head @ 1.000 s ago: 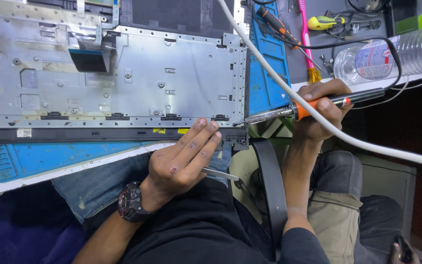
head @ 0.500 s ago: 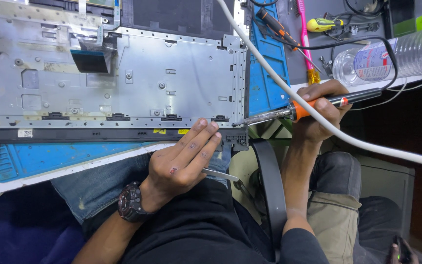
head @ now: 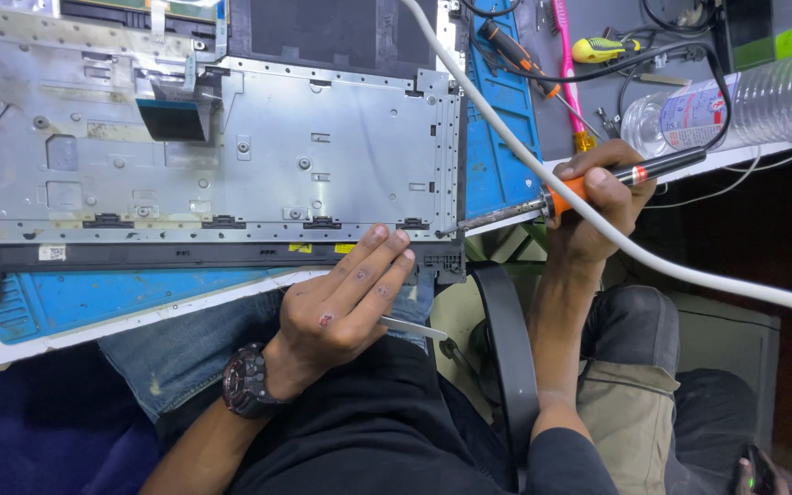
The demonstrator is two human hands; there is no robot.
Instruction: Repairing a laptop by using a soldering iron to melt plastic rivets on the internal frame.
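At the far left, the blue work mat [head: 93, 298] shows as a bare strip under the near edge of the grey metal laptop chassis [head: 258, 156], which fills the bench from the left frame edge to the mat's upright blue strip on the right. A black hinge bar [head: 185, 255] runs along the chassis's near edge, right at the lip of the white bench [head: 11, 339].

Your left hand [head: 341, 307], a dark wristwatch [head: 245, 380] on its wrist, rests with fingers extended, their tips touching the black bar near its right end. A thin pale pry tool [head: 414, 327] sticks out from under that hand over your lap; how it is held cannot be told.

Your right hand [head: 598, 206] is closed around the orange-and-black soldering iron [head: 588, 188], whose metal tip meets the chassis's near right corner. A white cable [head: 616, 238] crosses diagonally over that hand and the iron, running from the top to the right edge.

Farther right and behind, screwdrivers [head: 515, 50], black wires and a clear plastic bottle [head: 735, 105] crowd the bench. Beyond the bench edge the room is dark.
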